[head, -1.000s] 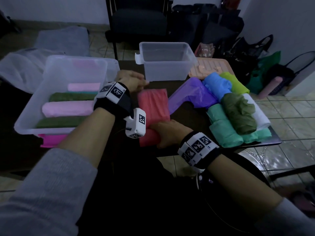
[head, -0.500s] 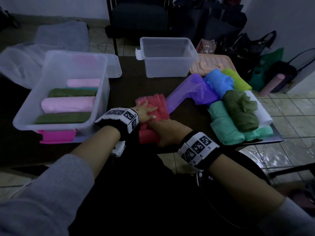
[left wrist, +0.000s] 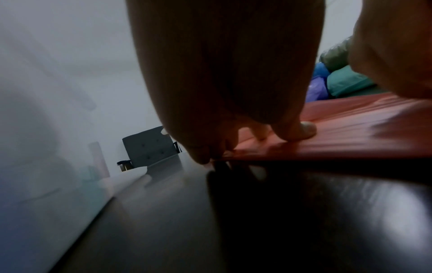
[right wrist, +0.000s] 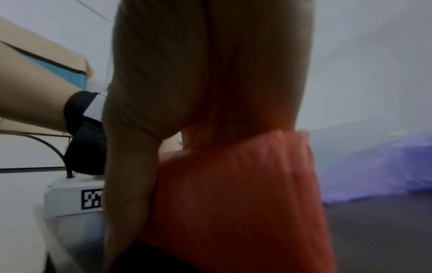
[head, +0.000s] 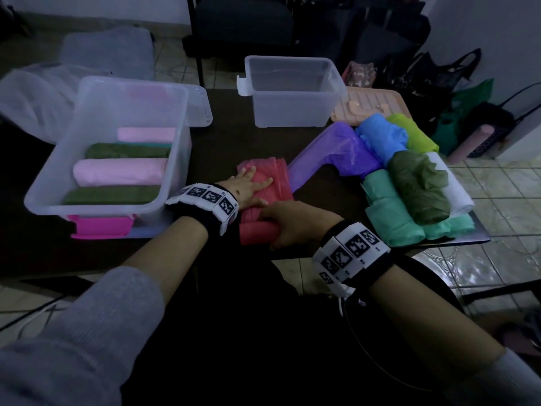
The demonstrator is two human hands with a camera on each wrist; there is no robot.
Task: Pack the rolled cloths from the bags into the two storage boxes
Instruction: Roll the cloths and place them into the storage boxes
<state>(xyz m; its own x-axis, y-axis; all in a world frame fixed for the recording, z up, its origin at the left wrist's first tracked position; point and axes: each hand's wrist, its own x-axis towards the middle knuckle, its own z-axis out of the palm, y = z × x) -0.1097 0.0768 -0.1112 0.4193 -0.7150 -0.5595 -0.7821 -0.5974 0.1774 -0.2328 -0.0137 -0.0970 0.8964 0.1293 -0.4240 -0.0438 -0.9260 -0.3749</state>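
A red bag [head: 278, 171] lies flat on the dark table [head: 228, 142] between the two clear boxes and a pile of filled bags. My left hand [head: 248, 186] presses flat on its middle, fingers [left wrist: 294, 129] straight on the red bag [left wrist: 350, 129]. My right hand [head: 289, 224] grips the thick rolled near end [head: 254, 232] at the table's front edge; the right wrist view shows the palm [right wrist: 210, 73] over the red bag [right wrist: 233, 184]. The left box [head: 175, 171] holds pink and green rolled cloths [head: 117, 171]. The far box [head: 289, 58] is empty.
The bag pile on the right holds purple [head: 342, 150], blue [head: 380, 136], lime [head: 409, 130], olive [head: 418, 189], teal [head: 389, 212] and white [head: 453, 186] bags. A peach lid [head: 369, 104] lies behind them. A pink lid [head: 99, 230] sits under the left box. A chair [head: 243, 24] stands behind the table.
My left hand has slid back along the red bag from its far end toward me and now lies flat on its middle. The right hand has kept its grip on the near end.
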